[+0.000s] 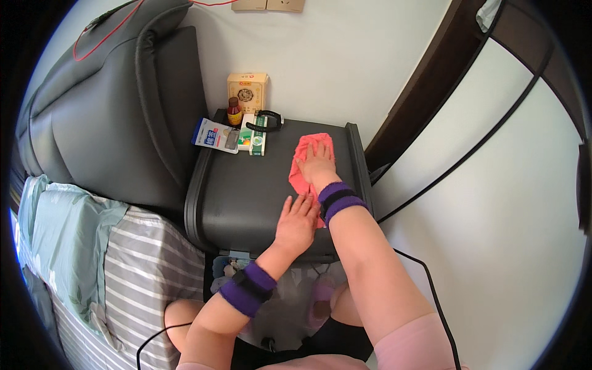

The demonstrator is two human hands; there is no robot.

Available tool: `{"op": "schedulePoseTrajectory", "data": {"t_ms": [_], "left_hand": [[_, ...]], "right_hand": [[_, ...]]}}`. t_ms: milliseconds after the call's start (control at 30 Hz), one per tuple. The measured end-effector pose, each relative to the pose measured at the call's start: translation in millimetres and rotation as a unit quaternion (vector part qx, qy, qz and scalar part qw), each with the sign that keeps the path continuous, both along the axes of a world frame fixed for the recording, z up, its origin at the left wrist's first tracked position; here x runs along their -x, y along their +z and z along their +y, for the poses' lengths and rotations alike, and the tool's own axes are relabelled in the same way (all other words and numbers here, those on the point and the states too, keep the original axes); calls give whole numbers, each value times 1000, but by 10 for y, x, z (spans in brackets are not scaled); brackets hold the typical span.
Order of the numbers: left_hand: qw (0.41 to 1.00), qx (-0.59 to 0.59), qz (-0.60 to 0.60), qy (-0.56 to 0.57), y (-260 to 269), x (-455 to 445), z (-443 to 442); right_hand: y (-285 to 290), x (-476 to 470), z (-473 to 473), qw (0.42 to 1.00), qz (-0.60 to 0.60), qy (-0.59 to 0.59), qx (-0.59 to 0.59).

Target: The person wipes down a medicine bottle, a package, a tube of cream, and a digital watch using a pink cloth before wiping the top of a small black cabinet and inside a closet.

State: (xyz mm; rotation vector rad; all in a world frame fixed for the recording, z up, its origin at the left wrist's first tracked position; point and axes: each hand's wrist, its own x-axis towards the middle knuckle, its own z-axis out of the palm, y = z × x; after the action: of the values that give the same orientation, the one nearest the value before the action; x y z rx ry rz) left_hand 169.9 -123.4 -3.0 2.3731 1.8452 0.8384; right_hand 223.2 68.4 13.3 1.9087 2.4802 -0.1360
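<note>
A coral-pink cloth (309,162) is spread over the right part of a dark grey nightstand top (240,189). My right hand (319,165) presses flat on it with the fingers spread. Nearer to me, my left hand (297,223) rests palm down, its fingers slightly apart. It lies beside the cloth's near end, partly over it; how much cloth is under the palm is hidden. Both wrists wear purple bands with black straps.
At the nightstand's back left stand a cream box (248,90), a small brown bottle (234,112), green-and-white boxes (252,138), a black-strapped watch (270,121) and a packet (215,135). A grey padded headboard (101,106) and striped bed (143,249) lie left. White cabinet doors (485,222) flank the right.
</note>
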Motion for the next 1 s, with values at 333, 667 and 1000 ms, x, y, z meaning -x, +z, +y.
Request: {"op": "schedulePoseTrajectory", "data": {"t_ms": [333,667,1000], "left_hand": [[997,24,41,-58,-123,-196,479],[983,2,0,-185,-187,-605,-153],[970,-10,-73,-231,-81,-603,-402]], "right_hand": [[-68,-433,736,999,-26,-21,-8],[-133,-882,-452,991,-88,36,-95],[726,-1855,-1574,937,335,22,-99]]}}
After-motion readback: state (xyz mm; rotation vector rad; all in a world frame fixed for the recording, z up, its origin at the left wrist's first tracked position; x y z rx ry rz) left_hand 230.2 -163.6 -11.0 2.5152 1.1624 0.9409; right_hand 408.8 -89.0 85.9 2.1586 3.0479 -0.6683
